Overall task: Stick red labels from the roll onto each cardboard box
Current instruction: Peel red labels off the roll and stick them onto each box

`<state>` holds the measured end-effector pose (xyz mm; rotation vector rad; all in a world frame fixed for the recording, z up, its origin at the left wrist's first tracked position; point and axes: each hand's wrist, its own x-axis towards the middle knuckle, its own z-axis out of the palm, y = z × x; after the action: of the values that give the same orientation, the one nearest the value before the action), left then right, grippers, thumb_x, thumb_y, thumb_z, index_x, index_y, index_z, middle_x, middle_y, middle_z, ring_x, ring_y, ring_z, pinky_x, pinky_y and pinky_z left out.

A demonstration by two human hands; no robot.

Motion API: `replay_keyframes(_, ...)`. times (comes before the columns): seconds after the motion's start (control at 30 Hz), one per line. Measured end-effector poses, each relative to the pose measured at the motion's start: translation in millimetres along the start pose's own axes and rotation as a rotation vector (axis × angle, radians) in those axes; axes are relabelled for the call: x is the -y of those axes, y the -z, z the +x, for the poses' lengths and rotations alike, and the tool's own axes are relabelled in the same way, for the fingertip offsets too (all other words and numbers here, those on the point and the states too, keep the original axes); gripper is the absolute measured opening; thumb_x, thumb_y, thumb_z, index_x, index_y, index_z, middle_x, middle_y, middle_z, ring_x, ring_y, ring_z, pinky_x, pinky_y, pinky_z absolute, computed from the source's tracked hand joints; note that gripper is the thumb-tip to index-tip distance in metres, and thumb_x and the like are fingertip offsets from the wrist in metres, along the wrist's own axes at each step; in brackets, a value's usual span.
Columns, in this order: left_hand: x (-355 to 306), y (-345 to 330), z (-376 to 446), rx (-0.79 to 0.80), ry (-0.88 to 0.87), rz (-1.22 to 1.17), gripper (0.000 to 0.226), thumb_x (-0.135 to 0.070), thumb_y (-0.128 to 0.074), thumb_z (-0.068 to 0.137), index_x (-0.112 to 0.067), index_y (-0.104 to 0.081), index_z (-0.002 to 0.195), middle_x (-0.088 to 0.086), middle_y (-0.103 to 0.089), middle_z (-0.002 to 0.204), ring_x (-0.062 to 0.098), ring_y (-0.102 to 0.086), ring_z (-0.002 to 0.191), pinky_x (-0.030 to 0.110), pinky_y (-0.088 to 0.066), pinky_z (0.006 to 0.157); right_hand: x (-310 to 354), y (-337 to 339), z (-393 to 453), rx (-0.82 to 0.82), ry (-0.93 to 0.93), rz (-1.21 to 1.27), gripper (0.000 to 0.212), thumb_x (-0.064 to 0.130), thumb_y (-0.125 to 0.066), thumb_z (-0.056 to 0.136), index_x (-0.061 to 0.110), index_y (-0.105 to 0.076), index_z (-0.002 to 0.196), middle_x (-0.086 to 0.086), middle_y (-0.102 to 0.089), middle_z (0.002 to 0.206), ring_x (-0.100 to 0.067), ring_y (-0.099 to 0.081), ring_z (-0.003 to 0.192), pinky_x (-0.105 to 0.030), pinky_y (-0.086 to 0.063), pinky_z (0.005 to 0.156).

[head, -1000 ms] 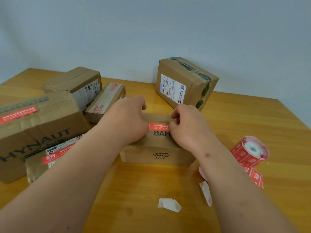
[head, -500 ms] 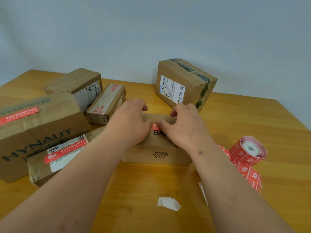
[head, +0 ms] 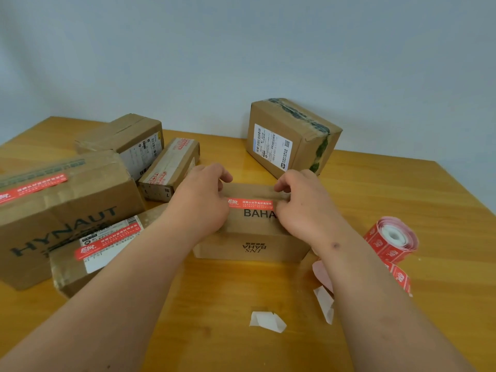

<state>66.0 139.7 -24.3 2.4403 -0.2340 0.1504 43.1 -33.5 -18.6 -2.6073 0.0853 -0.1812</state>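
Your two bare forearms reach forward from the bottom corners and converge toward the middle. Your left hand [head: 200,200] lies palm down, knuckles up, its fingers [head: 224,175] curled forward and downward at the tips. Your right hand [head: 303,204] mirrors it just beside, fingers bent, thumb apparently tucked underneath, though the view hides it. The hands stay slightly apart.

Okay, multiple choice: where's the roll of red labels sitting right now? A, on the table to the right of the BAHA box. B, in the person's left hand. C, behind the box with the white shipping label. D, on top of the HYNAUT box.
A: the roll of red labels lies on the table, right of the BAHA box, with neither hand touching it.
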Motion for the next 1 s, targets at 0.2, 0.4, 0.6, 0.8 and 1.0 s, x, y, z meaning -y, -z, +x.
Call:
replay_keyframes(0.2,-1,1,-7,-0.051,0.021,-0.061,0.045,0.005,-0.057,0.082,-0.023,-0.058,0.117,-0.006,-0.045,0.111,0.01,-0.048,0.092,0.019,-0.037,0.074,0,2,-4,-0.031,0.027,-0.035,0.018,0.017,-0.058,0.09,0.025,-0.054,0.106,0.007,-0.041,0.107,-0.012,-0.048,0.104,-0.021,-0.038,0.078)
replay_keyframes(0.4,0,1,-19,0.113,-0.098,0.19,0.051,-0.049,-0.04,0.097,-0.031,-0.039,0.146,-0.008,-0.027,0.157,0.021,-0.018,0.146,0.044,-0.021,0.117,-4,2,-12,0.057,0.021,-0.258,0.058,0.068,-0.042,0.086,0.035,-0.044,0.134,0.007,-0.037,0.141,-0.021,-0.03,0.133,-0.044,-0.03,0.106)
replay_keyframes(0.6,2,-2,-26,0.367,-0.134,0.392,0.084,-0.069,-0.032,0.09,-0.027,0.003,0.155,-0.01,0.01,0.162,0.016,0.018,0.147,0.043,-0.002,0.121,-9,20,-17,0.431,-0.04,-0.195,0.098,0.062,-0.067,0.073,0.044,-0.009,0.15,0.012,0.01,0.16,-0.024,0.009,0.147,-0.051,-0.016,0.116)
replay_keyframes(0.8,-2,7,-37,0.403,-0.137,0.398,0.096,-0.064,-0.053,0.086,-0.025,0.001,0.155,-0.01,0.007,0.163,0.017,0.014,0.149,0.04,-0.006,0.12,-4,11,-30,0.391,-0.1,-0.098,0.103,0.026,-0.078,0.073,0.046,-0.011,0.149,0.011,0.017,0.159,-0.028,-0.018,0.145,-0.041,-0.045,0.102)
replay_keyframes(1.0,-12,29,-45,0.312,-0.125,0.55,0.078,-0.076,-0.05,0.077,-0.036,-0.038,0.142,-0.01,-0.036,0.148,0.021,-0.03,0.134,0.045,-0.028,0.109,1,7,-36,0.328,-0.003,-0.2,0.088,0.017,-0.067,0.08,0.047,-0.018,0.146,0.012,0.003,0.16,-0.027,-0.021,0.143,-0.044,-0.036,0.11)
